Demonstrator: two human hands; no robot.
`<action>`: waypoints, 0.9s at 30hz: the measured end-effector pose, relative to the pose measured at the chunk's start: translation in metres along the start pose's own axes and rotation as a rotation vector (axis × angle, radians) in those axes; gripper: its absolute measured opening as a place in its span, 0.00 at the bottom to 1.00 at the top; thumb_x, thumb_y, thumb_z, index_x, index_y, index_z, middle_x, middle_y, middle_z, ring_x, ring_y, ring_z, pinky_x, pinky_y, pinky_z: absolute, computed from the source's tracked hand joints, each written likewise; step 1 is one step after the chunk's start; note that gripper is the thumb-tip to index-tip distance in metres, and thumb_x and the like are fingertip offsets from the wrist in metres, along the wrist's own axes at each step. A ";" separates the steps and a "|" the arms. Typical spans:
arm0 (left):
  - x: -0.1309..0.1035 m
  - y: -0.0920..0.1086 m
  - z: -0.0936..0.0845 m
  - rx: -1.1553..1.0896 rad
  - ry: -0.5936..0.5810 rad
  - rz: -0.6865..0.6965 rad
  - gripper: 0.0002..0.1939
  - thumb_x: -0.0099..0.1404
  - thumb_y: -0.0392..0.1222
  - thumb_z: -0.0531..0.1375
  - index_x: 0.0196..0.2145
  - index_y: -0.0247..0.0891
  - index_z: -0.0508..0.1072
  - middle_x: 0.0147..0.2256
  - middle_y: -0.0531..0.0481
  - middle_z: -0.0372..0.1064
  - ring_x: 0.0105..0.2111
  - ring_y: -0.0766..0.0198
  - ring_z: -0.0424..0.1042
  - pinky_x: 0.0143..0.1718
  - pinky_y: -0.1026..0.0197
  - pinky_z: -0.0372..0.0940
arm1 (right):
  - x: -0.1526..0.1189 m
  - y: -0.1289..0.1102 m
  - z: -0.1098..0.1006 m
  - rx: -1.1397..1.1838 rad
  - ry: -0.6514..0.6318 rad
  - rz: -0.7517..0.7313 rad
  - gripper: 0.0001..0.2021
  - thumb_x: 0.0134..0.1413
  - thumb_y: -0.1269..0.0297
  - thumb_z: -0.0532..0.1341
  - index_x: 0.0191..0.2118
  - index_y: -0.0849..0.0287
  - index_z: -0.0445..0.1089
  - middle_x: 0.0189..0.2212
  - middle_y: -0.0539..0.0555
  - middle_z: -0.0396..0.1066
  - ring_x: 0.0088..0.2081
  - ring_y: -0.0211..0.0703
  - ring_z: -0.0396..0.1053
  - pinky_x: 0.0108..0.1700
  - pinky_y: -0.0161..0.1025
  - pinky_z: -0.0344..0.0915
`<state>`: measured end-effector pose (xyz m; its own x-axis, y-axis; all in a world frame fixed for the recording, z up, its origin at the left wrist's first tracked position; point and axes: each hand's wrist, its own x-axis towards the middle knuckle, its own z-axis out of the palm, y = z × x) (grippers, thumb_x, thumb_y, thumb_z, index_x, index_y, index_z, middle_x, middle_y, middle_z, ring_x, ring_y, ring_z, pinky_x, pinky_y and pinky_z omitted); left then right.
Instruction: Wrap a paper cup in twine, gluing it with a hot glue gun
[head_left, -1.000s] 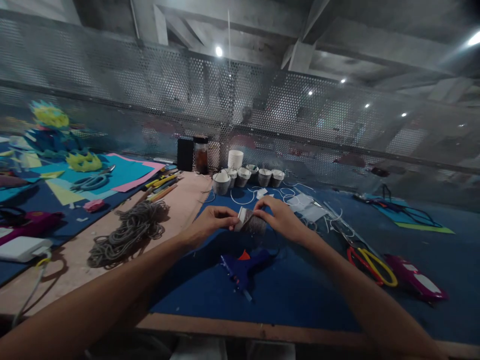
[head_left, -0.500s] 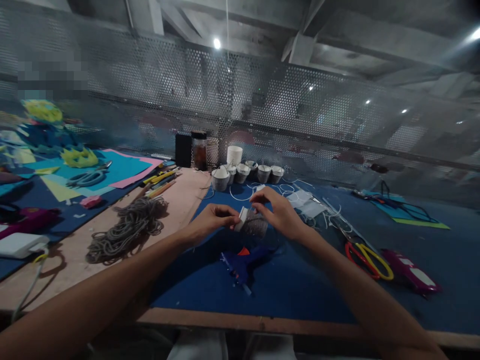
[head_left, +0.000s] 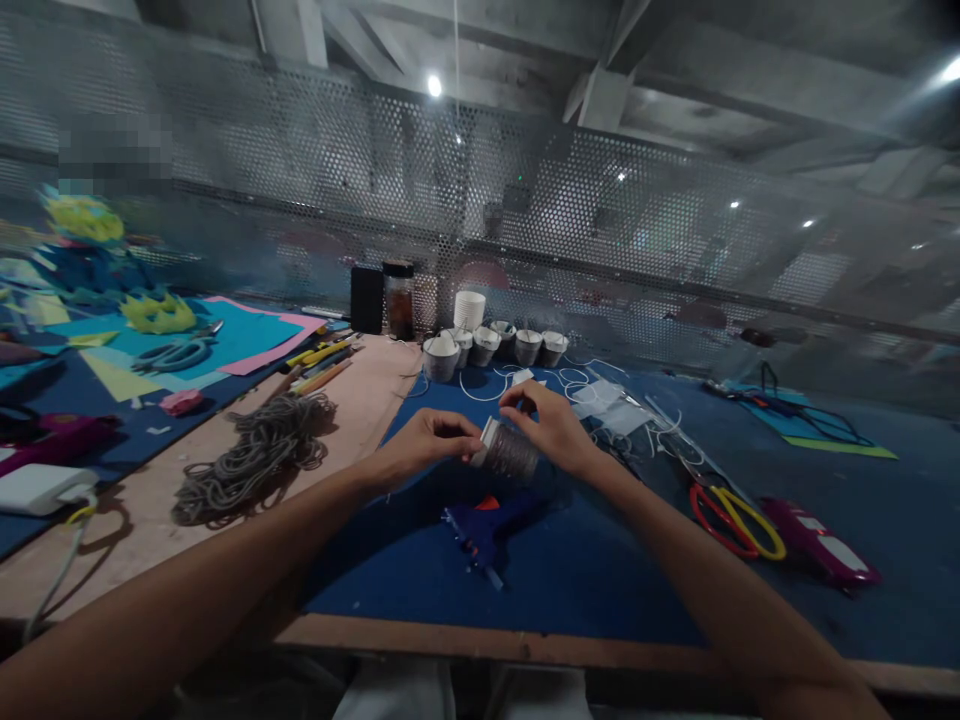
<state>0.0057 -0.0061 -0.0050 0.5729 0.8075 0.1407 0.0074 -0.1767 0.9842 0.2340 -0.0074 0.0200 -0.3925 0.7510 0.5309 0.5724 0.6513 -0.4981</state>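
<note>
A small paper cup (head_left: 513, 452) wound with grey cord is held on its side above the blue mat (head_left: 600, 590). Its white rim points left. My left hand (head_left: 424, 445) pinches the cup at that rim between thumb and fingertips. Over the upper side of the cup, my right hand (head_left: 551, 425) is curled with thumb and fingertips close together; what lies between them is too small to make out. Directly below the cup lies a blue glue gun (head_left: 480, 530) with a red-orange part.
Several grey cord-wrapped cups (head_left: 440, 358) and a stack of white cups (head_left: 469, 309) stand behind. Left lies a grey cord bundle (head_left: 259, 455). Red-and-yellow-handled scissors (head_left: 739, 520) and a purple tool (head_left: 821, 545) lie right. White cord (head_left: 480, 397) loops across the mat.
The cup has shifted slightly right and turned a little in my left hand. My right hand has moved only slightly. Things on the table have stayed put.
</note>
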 end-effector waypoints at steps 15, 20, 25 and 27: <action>0.000 0.003 -0.003 0.005 -0.011 0.018 0.10 0.58 0.45 0.67 0.33 0.34 0.79 0.30 0.48 0.74 0.31 0.64 0.70 0.37 0.61 0.63 | 0.001 -0.007 -0.032 0.047 -0.182 0.040 0.08 0.63 0.61 0.60 0.41 0.56 0.74 0.38 0.52 0.73 0.39 0.41 0.69 0.42 0.38 0.63; -0.001 0.002 -0.003 0.004 -0.023 0.027 0.09 0.58 0.44 0.66 0.33 0.35 0.80 0.30 0.48 0.74 0.31 0.64 0.69 0.37 0.61 0.63 | 0.001 -0.004 -0.047 0.072 -0.329 0.111 0.07 0.58 0.59 0.64 0.39 0.55 0.75 0.37 0.51 0.74 0.38 0.41 0.69 0.41 0.39 0.64; -0.003 0.006 -0.002 0.022 -0.067 0.017 0.09 0.59 0.44 0.66 0.33 0.35 0.80 0.31 0.48 0.74 0.31 0.64 0.69 0.37 0.62 0.62 | 0.003 -0.001 -0.039 0.156 -0.242 0.108 0.07 0.58 0.60 0.63 0.36 0.57 0.75 0.35 0.52 0.74 0.39 0.41 0.71 0.44 0.40 0.65; -0.003 0.008 -0.001 0.040 -0.074 0.015 0.08 0.59 0.43 0.66 0.32 0.35 0.80 0.30 0.48 0.73 0.31 0.65 0.68 0.36 0.63 0.62 | 0.004 0.000 -0.032 0.189 -0.200 0.113 0.08 0.58 0.60 0.63 0.36 0.58 0.75 0.35 0.51 0.75 0.39 0.42 0.72 0.45 0.40 0.65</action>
<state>0.0033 -0.0095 0.0023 0.6323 0.7609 0.1459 0.0301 -0.2123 0.9767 0.2554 -0.0077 0.0435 -0.4787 0.8142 0.3285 0.4840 0.5569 -0.6750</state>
